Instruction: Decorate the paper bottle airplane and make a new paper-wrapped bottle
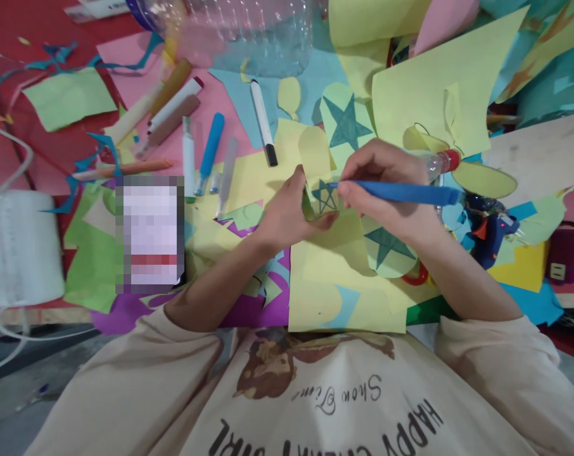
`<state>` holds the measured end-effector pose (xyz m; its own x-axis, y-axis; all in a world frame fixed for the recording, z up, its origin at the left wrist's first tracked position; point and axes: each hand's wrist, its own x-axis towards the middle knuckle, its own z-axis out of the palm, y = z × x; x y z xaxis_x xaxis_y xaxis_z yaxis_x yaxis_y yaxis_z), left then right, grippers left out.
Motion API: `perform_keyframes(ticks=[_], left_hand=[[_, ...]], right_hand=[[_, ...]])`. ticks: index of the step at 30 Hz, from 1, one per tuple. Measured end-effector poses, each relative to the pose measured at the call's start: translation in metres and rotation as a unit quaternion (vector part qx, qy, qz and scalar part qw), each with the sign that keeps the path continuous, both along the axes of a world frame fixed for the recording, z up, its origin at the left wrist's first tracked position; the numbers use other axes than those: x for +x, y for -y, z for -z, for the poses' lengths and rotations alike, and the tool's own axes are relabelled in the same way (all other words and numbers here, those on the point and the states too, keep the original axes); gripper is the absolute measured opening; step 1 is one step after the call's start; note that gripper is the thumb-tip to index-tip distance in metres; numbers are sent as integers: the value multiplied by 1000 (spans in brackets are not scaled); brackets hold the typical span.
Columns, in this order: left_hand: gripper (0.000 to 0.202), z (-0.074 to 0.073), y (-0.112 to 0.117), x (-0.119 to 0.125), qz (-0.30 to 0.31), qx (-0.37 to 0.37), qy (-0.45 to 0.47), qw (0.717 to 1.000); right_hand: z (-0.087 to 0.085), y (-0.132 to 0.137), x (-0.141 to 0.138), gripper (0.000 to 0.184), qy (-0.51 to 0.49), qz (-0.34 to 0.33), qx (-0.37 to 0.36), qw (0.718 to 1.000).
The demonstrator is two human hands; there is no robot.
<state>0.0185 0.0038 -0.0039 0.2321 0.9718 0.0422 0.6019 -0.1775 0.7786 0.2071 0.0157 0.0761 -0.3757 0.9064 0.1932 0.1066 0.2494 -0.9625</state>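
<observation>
My right hand (379,180) grips a blue marker (405,192), its tip on a small star drawing (325,199). The star is partly filled in blue-green, on a small piece of pale green paper. My left hand (291,212) holds that paper, thumb and fingers on either side of it. Just above lies a pale green cutout with a larger coloured star (346,123). Another cutout with a coloured star (389,246) lies below my right hand, which covers part of it. Yellow paper (348,272) spreads beneath both hands.
Several markers lie to the left, among them a blue one (211,149) and a black-capped one (263,120). A phone (151,234), a white box (21,247), a plastic bottle (249,31) and a blue glue gun (496,237) surround the work, with paper scraps throughout.
</observation>
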Motion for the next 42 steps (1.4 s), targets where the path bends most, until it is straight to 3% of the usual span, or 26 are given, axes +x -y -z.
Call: perform_keyframes(ticks=[4,9,21,32,42], left_hand=[[65,1,-2,-1,14,-7,9,1000],[60,5,-3,-1,12,10,17,1000],[54,-5,-2,-1,6,-49,33,998],[56,-8,-3,1,-5,-58,23,998],[54,-15,-4,2,0,-80,2,997]], right_hand=[[15,2,-7,20,-20,-3,11,1000],[16,0,-11,35,36,44,39,998],[21,4,-10,38,82,33,95,991],[20,4,-13,36,86,33,99,991],[19,4,-11,37,159,19,86,983]])
